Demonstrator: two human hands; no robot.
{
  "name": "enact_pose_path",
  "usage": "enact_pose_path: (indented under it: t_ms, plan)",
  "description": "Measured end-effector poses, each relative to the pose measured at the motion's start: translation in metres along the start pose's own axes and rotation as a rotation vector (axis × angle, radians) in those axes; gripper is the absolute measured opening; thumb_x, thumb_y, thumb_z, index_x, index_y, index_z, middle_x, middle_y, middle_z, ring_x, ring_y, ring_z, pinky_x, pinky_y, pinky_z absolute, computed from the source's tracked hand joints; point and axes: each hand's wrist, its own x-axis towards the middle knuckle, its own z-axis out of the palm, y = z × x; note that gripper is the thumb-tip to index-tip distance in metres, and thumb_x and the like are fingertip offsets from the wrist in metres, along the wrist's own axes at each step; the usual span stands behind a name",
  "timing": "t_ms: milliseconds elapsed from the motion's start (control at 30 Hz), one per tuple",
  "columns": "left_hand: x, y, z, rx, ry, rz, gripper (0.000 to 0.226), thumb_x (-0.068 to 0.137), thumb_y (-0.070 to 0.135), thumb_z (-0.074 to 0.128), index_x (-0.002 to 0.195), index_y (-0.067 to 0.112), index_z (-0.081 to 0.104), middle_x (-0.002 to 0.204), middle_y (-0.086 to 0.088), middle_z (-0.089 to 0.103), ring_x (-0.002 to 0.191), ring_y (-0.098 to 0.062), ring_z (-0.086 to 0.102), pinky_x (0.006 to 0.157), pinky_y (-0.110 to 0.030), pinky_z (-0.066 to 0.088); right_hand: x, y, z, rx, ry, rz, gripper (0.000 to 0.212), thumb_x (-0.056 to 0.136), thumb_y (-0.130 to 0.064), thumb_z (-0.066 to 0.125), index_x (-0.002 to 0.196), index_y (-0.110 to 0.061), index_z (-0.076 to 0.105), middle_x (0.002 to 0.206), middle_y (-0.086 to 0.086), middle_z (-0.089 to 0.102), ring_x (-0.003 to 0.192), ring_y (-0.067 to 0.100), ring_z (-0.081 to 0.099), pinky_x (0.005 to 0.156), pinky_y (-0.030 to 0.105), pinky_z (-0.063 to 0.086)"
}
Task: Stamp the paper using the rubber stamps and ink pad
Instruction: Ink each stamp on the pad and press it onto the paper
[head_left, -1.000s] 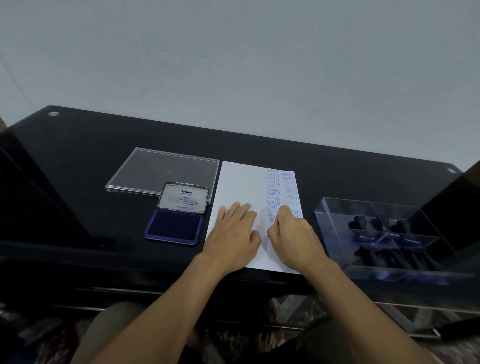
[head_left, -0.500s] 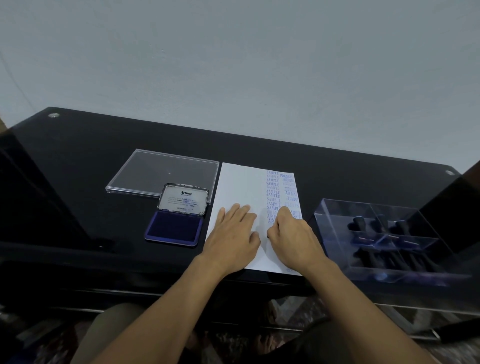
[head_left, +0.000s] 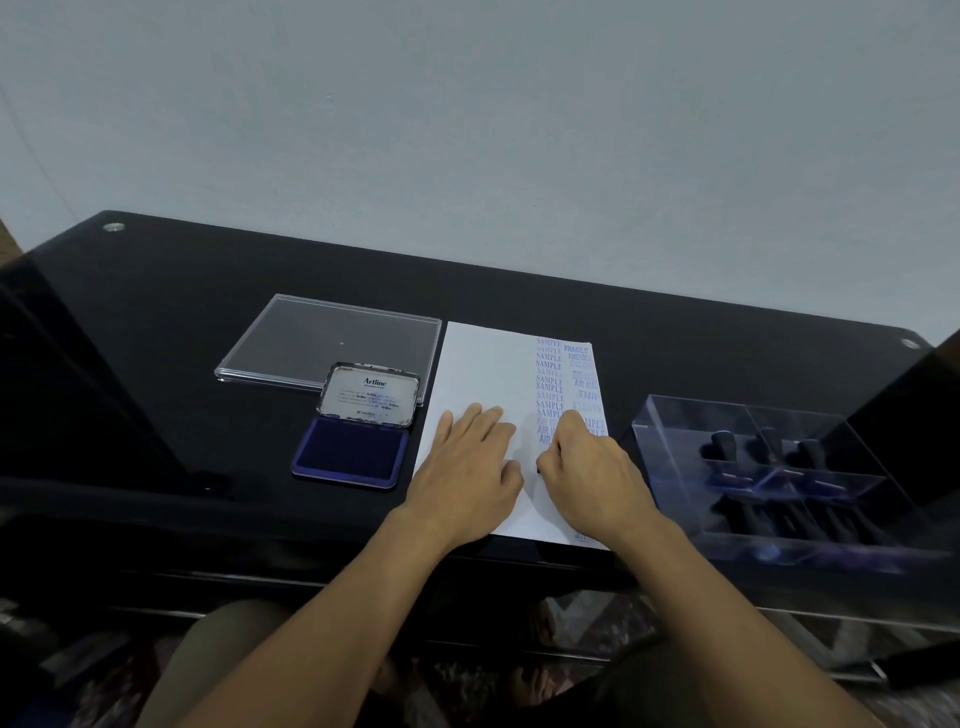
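A white sheet of paper (head_left: 488, 364) lies on the black table, with blue stamped words in two columns down its right side. My left hand (head_left: 470, 467) rests flat on the paper's lower middle, fingers spread. My right hand (head_left: 592, 467) is closed over a rubber stamp pressed against the paper; only a dark sliver of the stamp (head_left: 538, 470) shows under the fingers. The blue ink pad (head_left: 350, 451) lies open left of the paper, its lid (head_left: 370, 395) raised behind it.
A clear flat plastic lid (head_left: 322, 338) lies behind the ink pad. A clear compartment box (head_left: 691, 441) holding several dark-handled stamps stands right of the paper. The table's front edge runs just below my wrists. A pale wall rises behind.
Both hands stay in place on the paper. Only the view has shifted slightly.
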Motion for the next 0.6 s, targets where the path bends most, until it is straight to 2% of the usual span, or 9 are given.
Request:
enact_pose_path:
  t_ms: [133, 267, 433, 533, 600]
  plan:
    - [0.000, 0.001, -0.001, 0.004, -0.005, -0.002, 0.050, 0.102, 0.031, 0.034, 0.150, 0.018, 0.033, 0.163, 0.000, 0.016, 0.152, -0.018, 0.001, 0.123, -0.042, -0.002, 0.002, 0.002, -0.003, 0.000, -0.043, -0.016, 0.029, 0.100, -0.023, 0.041, 0.076, -0.023, 0.026, 0.071, 0.003, 0.053, 0.057, 0.021, 0.044, 0.048, 0.033, 0.028]
    - [0.000, 0.001, -0.001, -0.001, -0.012, -0.011, 0.050, 0.102, 0.030, 0.034, 0.150, 0.019, 0.032, 0.164, 0.001, 0.015, 0.152, -0.017, 0.001, 0.123, -0.042, -0.002, 0.005, 0.004, -0.011, 0.039, -0.085, -0.011, 0.020, 0.101, -0.025, 0.041, 0.082, -0.018, 0.035, 0.076, 0.005, 0.056, 0.062, 0.021, 0.048, 0.052, 0.035, 0.033]
    - [0.002, 0.000, -0.005, -0.079, -0.025, -0.032, 0.051, 0.101, 0.027, 0.037, 0.151, 0.019, 0.033, 0.164, 0.003, 0.016, 0.151, -0.014, 0.001, 0.123, -0.039, -0.004, 0.011, 0.011, -0.041, 0.251, 0.120, 0.070, 0.020, 0.100, -0.024, 0.042, 0.083, -0.014, 0.046, 0.080, 0.004, 0.059, 0.066, 0.017, 0.050, 0.055, 0.034, 0.039]
    - [0.004, 0.000, -0.009, -0.166, -0.024, -0.052, 0.050, 0.100, 0.023, 0.039, 0.149, 0.019, 0.035, 0.162, 0.005, 0.021, 0.151, -0.012, 0.005, 0.123, -0.035, -0.004, 0.015, 0.017, -0.058, 0.310, 0.176, 0.065, 0.018, 0.099, -0.020, 0.044, 0.087, -0.009, 0.051, 0.081, 0.003, 0.060, 0.065, 0.013, 0.047, 0.054, 0.028, 0.038]
    - [0.006, 0.001, -0.011, -0.245, 0.004, -0.073, 0.048, 0.099, 0.019, 0.041, 0.147, 0.018, 0.039, 0.158, 0.006, 0.029, 0.149, -0.012, 0.012, 0.123, -0.035, 0.002, 0.016, 0.021, -0.068, 0.351, 0.206, 0.057, 0.016, 0.099, -0.019, 0.046, 0.088, -0.010, 0.054, 0.083, 0.003, 0.062, 0.067, 0.012, 0.049, 0.056, 0.027, 0.040]
